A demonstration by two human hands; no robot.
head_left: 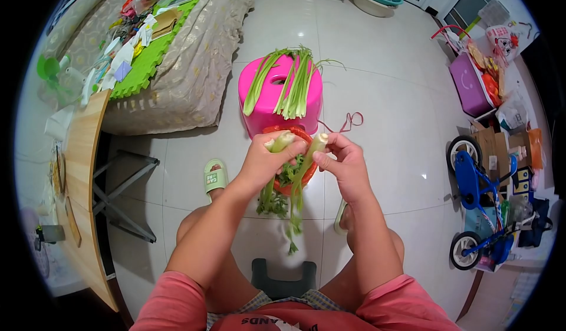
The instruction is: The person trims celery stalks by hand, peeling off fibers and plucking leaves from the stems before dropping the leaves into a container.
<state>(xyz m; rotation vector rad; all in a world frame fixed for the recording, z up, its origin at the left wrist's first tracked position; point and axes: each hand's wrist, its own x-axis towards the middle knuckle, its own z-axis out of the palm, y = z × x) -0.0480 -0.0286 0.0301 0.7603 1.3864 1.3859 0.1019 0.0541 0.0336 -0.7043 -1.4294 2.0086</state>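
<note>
My left hand (264, 159) is closed around pale celery stalks (283, 140), their cut ends up and leaves hanging below. Beside it, my right hand (346, 161) pinches the top of another celery stalk (319, 145), whose leafy end dangles toward the floor. Under both hands, partly hidden, is a red-orange basket (305, 135) with green leaves (287, 175) in it. Just beyond stands a pink plastic stool (250, 98), with trimmed celery (302, 86) laid across its top in two bunches.
A cloth-covered bed (188, 77) with a green foam mat and clutter is at left, near a wooden table (88, 148). At right are a blue child's bike (471, 192) and a purple bin (470, 83). Stacked basins (374, 1) stand at the back.
</note>
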